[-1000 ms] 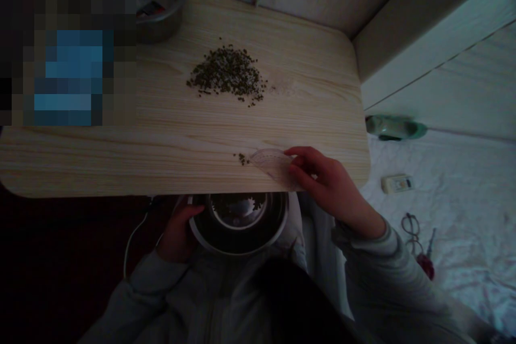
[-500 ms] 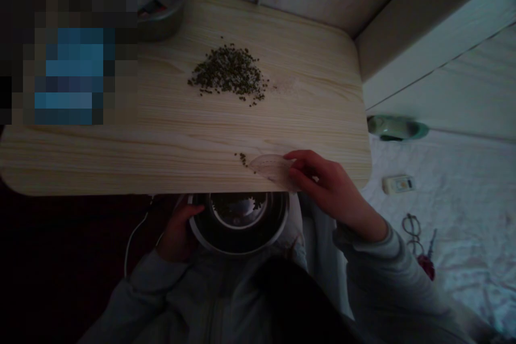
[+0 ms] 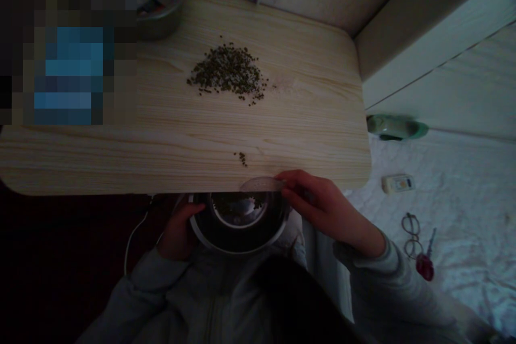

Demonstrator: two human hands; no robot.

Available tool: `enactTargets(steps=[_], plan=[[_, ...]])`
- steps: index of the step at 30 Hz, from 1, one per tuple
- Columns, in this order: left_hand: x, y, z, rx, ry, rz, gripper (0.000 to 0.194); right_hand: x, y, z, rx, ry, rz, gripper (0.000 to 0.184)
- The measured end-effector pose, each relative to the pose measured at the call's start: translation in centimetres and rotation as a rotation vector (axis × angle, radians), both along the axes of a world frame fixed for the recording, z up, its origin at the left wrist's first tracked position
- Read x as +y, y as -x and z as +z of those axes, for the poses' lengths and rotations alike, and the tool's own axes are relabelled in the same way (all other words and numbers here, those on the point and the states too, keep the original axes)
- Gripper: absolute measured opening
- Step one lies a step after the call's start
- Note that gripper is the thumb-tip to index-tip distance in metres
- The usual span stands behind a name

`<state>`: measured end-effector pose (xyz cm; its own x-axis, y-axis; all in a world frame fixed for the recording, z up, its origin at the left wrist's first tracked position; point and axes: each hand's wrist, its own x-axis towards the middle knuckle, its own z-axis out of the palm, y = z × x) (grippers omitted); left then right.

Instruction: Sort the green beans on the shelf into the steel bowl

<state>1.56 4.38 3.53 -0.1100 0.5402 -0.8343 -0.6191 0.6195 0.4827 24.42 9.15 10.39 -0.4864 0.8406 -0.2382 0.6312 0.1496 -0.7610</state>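
My left hand (image 3: 179, 230) grips the left rim of a shiny metal bowl (image 3: 242, 247), which sits on my lap under the table's front edge. Some dark grains (image 3: 221, 203) lie inside it. Between the thumb and fingers of my right hand (image 3: 312, 196) is a clear plastic protractor (image 3: 262, 184), held at the table edge just above the bowl. A few small greenish-brown grains (image 3: 242, 158) lie on the table a little behind the protractor. Farther back spreads a larger pile of the same grains (image 3: 229, 72).
The pale wooden table (image 3: 314, 118) has a large metal basin (image 3: 161, 27) at its back left, partly behind a pixelated patch. Right of the table, a white bedspread (image 3: 463, 193) carries a green bottle (image 3: 397, 126), a small white box (image 3: 398, 184) and scissors (image 3: 411, 228).
My right hand has drawn the protractor toward me, from the tabletop to the edge over the bowl. The left hand and bowl have stayed put.
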Motion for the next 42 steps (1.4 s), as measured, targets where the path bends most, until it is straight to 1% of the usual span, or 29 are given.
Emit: enactTargets(steps=[3,6,9,13,18,23,28,34,38,42], plan=[[0.0,0.1,-0.1,0.026,-0.015,-0.018,0.015,-0.1,0.2,-0.1,0.022,-0.031,-0.054,0.023],[-0.1,0.3,-0.3,0.056,0.025,-0.028,0.012,0.0,0.4,-0.2,0.032,-0.046,-0.114,0.023],[-0.2,0.4,-0.4,0.037,0.047,-0.031,0.012,0.1,0.5,-0.3,0.043,-0.042,-0.125,0.024],[-0.1,0.2,-0.4,0.021,-0.009,-0.028,0.02,0.0,0.4,-0.5,0.031,-0.046,-0.152,0.025],[-0.2,0.2,-0.5,0.039,0.003,-0.034,0.013,0.0,0.0,-0.5,0.005,-0.055,-0.178,0.025],[-0.3,0.3,-0.5,0.019,-0.033,-0.034,0.016,0.2,-0.3,-0.5,0.004,-0.083,-0.191,0.025],[-0.3,0.3,-0.5,0.09,-0.023,0.006,0.016,0.4,-0.5,-0.4,-0.002,-0.089,-0.226,0.024],[-0.1,0.2,-0.2,0.003,-0.025,-0.024,0.02,0.9,-0.5,-0.5,-0.007,-0.095,-0.224,0.023],[-0.2,0.2,-0.3,0.012,-0.031,-0.006,0.019,1.2,-0.4,-0.4,-0.019,-0.089,-0.198,0.023],[-0.1,0.1,-0.3,0.026,-0.017,0.003,0.014,1.1,-0.4,-0.2,-0.031,-0.081,-0.172,0.023]])
